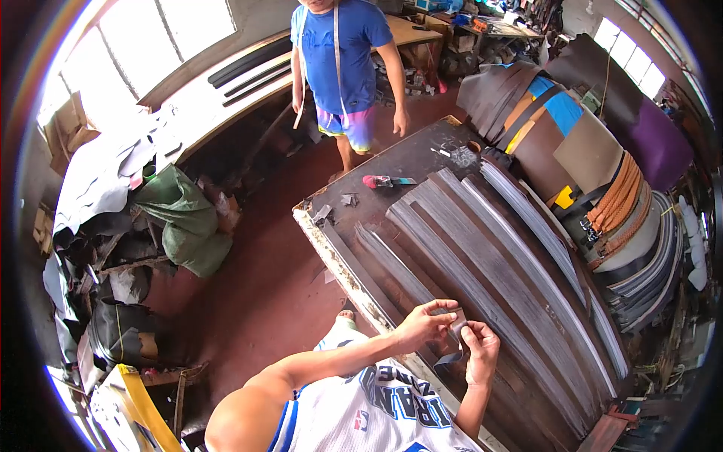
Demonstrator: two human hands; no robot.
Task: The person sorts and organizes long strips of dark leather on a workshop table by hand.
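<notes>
**Closely pinched: a short strip between two hands**

Down at about 5 o'clock in the view, the left hand and the right hand met over the near part of the worktable. Both held one short strip, dark grey, thin and limp like leather. The left thumb and fingers pinched its upper end, and the right hand's fingertips were pressed on it just beside them. Its loose end curled down between the wrists.

The strip hung just above the long strips. These were flat, dull and grey-brown, and lay side by side in a fan that ran from 12 o'clock to 4 o'clock across the dark tabletop. The table's near edge was pale and chipped.

At 12 o'clock on the table lay a red-handled tool, well apart from the hands. Beyond it stood a person in a blue shirt.

At 2 o'clock, rolls of sheet material in brown, tan and blue were stacked, with orange braided cords draped over them. At 9 o'clock a crumpled green sack sat on the reddish floor.
</notes>
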